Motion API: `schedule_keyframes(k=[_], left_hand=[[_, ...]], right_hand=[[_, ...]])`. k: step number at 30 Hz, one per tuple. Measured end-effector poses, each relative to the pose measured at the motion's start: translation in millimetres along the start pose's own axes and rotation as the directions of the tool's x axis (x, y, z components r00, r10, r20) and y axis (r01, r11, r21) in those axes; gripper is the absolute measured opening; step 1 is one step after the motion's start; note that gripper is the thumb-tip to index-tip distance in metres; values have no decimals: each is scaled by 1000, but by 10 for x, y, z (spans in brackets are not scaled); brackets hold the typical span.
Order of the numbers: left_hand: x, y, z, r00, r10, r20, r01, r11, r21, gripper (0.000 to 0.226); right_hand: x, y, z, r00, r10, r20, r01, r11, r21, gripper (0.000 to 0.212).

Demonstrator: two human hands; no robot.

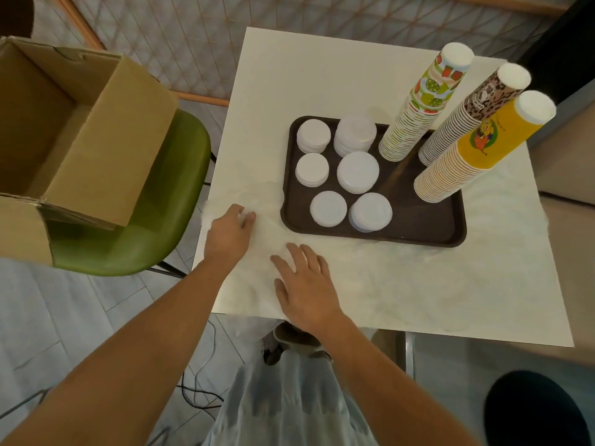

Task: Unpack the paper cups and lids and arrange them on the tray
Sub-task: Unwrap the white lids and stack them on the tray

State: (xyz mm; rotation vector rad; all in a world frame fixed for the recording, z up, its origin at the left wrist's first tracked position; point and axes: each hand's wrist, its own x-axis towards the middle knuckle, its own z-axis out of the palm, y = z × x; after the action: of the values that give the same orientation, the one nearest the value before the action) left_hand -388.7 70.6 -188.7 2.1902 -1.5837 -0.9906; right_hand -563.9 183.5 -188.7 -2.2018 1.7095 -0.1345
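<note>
Green chair [145, 243], white table [306, 69], perhaps tiled grey floor [48, 317].

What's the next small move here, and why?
Probably gather the clear plastic wrap off the table. The tray already holds six lid stacks and three cup stacks, so only loose wrap seems left. The left hand pinches its edge; the right hand lies flat on it, so bunching it toward the left looks natural.
</note>
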Motion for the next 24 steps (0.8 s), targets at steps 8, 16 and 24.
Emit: schedule_keyframes(k=[8,16,24], left_hand=[[-370,-152,48,634,730,-256,-577,667,472,32],[-354,-324,389,847,521,105,-499,711,496,67],[-264,-145,307,881,443,169,-463,728,505,69]], right_hand=[[30,170,211,992,21,126,-19,1000,-22,57],[9,288,252,992,-12,122,18,999,-48,60],[-177,585,169,990,78,116,-70,995,-66,61]])
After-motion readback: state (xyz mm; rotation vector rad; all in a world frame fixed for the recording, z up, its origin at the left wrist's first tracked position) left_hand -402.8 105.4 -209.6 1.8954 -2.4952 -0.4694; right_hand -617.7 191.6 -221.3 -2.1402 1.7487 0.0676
